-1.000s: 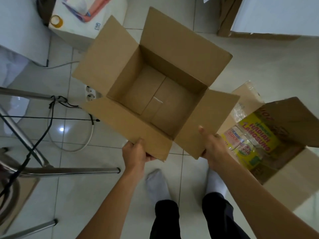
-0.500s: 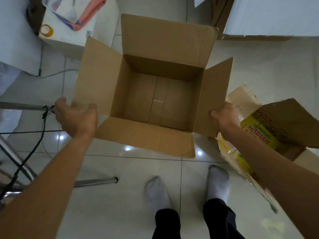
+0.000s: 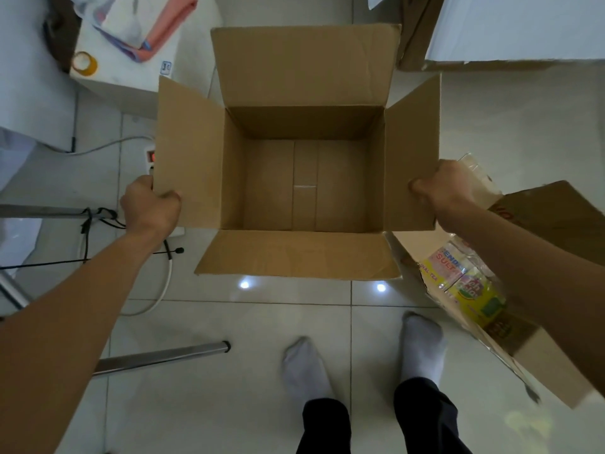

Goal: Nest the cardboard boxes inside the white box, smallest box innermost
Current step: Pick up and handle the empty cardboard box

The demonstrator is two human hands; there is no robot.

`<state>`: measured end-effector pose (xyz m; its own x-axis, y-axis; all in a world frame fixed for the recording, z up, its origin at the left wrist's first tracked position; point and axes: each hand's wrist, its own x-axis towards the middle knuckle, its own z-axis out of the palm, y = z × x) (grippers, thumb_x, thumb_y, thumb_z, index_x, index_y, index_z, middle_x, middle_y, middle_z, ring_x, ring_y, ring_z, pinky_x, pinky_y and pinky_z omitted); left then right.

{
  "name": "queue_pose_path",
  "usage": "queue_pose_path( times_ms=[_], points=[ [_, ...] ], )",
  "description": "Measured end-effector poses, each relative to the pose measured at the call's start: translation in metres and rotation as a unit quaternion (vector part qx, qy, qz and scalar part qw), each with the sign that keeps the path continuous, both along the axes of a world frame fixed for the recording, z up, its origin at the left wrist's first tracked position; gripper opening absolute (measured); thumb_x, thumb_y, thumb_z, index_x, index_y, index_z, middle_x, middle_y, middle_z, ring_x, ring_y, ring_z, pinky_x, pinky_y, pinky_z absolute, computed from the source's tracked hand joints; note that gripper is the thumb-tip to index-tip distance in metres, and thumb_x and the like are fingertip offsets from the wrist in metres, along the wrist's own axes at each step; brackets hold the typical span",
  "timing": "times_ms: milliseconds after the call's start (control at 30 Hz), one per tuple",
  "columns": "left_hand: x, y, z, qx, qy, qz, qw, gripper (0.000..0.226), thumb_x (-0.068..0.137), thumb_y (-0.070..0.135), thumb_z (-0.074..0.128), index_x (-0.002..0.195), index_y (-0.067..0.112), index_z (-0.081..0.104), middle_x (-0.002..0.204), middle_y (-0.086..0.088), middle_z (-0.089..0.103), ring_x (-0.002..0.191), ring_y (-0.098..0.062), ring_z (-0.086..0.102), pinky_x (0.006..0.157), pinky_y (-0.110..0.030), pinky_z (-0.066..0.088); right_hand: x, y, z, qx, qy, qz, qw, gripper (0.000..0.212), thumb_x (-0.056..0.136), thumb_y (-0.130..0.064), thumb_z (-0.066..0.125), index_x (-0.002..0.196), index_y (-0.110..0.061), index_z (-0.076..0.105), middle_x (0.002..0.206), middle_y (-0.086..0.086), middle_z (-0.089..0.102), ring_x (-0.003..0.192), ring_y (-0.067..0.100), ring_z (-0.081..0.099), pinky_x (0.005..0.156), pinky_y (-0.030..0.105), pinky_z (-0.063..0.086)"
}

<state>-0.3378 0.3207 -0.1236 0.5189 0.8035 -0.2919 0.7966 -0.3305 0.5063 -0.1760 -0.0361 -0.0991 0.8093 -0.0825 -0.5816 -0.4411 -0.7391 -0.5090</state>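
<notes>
The open brown cardboard box [image 3: 304, 188] hangs level above the tiled floor [image 3: 229, 388], all four flaps splayed, its inside bare. The left hand [image 3: 149, 204] has its fingers closed on the left flap's near corner; the right hand [image 3: 442, 188] pinches the right flap's edge. Flaps bend easily, so a grip lower on the walls would likely steady the carry. The white box [image 3: 517, 27] is cut off at the top right edge; whether it is open cannot be told.
</notes>
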Motion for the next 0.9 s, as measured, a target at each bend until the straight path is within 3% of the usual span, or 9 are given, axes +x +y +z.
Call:
queue_pose_path(
  times_ms=[100,233,367,467,600,667,733,800,900],
  points=[
    [-0.003,-0.003,0.0,0.015,0.004,-0.009,1.0,0.021,0.081,0.012,0.065,0.101,0.006,0.063,0.093,-0.005,0.06,0.08,-0.021,0.055,0.071,-0.028,0.043,0.007,0.003,0.003,-0.001,0.002,0.019,1.0,0.029,0.085,-0.011,0.059,0.113,-0.001,0.056,0.097,0.014,0.059,0.085,0.029,0.058,0.07,0.032,0.044],
    [-0.007,-0.007,-0.001,0.018,-0.001,-0.007,1.0,0.021,0.082,0.011,0.065,0.1,0.003,0.061,0.103,-0.016,0.065,0.08,-0.021,0.055,0.072,-0.028,0.043,0.011,0.004,0.004,0.003,0.001,0.027,1.0,0.028,0.087,-0.012,0.058,0.113,-0.002,0.056,0.101,0.015,0.06,0.087,0.03,0.06,0.068,0.032,0.047],
    [-0.007,-0.009,-0.001,0.008,-0.013,0.001,1.0,0.019,0.082,0.011,0.065,0.099,0.005,0.061,0.101,-0.013,0.064,0.079,-0.02,0.055,0.071,-0.027,0.043,0.01,0.003,0.005,0.009,0.015,0.021,1.0,0.034,0.088,-0.015,0.059,0.119,-0.003,0.053,0.116,0.017,0.062,0.1,0.034,0.062,0.086,0.044,0.053],
    [-0.009,-0.008,-0.001,0.002,-0.016,0.005,1.0,0.014,0.08,0.009,0.061,0.093,0.007,0.06,0.094,-0.01,0.063,0.076,-0.021,0.056,0.067,-0.027,0.043,0.01,0.001,0.006,0.026,0.021,-0.004,0.999,0.041,0.085,-0.015,0.063,0.123,-0.004,0.053,0.119,0.017,0.062,0.102,0.035,0.061,0.088,0.045,0.053],
    [-0.012,-0.011,0.001,-0.002,-0.014,0.02,1.0,0.029,0.078,0.012,0.059,0.107,0.005,0.057,0.097,-0.01,0.062,0.081,-0.024,0.057,0.066,-0.028,0.042,0.01,-0.003,0.007,0.04,0.023,-0.01,0.999,0.047,0.082,-0.018,0.069,0.124,-0.004,0.054,0.12,0.018,0.063,0.102,0.035,0.063,0.088,0.047,0.054],
    [-0.011,-0.014,0.003,0.006,-0.008,0.03,1.0,0.043,0.077,0.014,0.06,0.118,0.006,0.05,0.105,-0.01,0.06,0.09,-0.027,0.058,0.071,-0.031,0.044,0.011,-0.005,0.008,0.035,0.021,-0.011,0.999,0.051,0.08,-0.021,0.071,0.125,-0.004,0.053,0.121,0.017,0.062,0.104,0.034,0.063,0.089,0.047,0.053],
    [-0.01,-0.017,0.006,0.046,0.017,0.024,0.999,0.06,0.075,0.017,0.061,0.13,0.007,0.039,0.123,-0.016,0.053,0.108,-0.033,0.052,0.087,-0.041,0.044,0.012,-0.008,0.007,0.016,0.011,-0.005,1.0,0.053,0.079,-0.025,0.073,0.124,-0.004,0.053,0.12,0.017,0.063,0.103,0.033,0.063,0.088,0.045,0.054],
    [-0.008,-0.022,0.01,0.11,0.043,-0.002,0.993,0.072,0.074,0.021,0.063,0.137,0.008,0.031,0.135,-0.02,0.042,0.121,-0.037,0.04,0.1,-0.052,0.034,0.012,-0.011,0.008,-0.006,-0.004,0.003,1.0,0.053,0.079,-0.028,0.073,0.122,-0.003,0.054,0.118,0.016,0.063,0.102,0.032,0.063,0.087,0.044,0.055],
    [-0.001,-0.036,0.019,0.153,0.023,-0.03,0.987,0.076,0.073,0.023,0.064,0.139,0.009,0.028,0.141,-0.019,0.036,0.128,-0.037,0.033,0.105,-0.052,0.025,0.01,-0.02,0.011,-0.048,-0.032,0.015,0.998,0.055,0.079,-0.031,0.071,0.123,-0.005,0.05,0.119,0.016,0.062,0.102,0.031,0.061,0.082,0.042,0.054]
  ],
)
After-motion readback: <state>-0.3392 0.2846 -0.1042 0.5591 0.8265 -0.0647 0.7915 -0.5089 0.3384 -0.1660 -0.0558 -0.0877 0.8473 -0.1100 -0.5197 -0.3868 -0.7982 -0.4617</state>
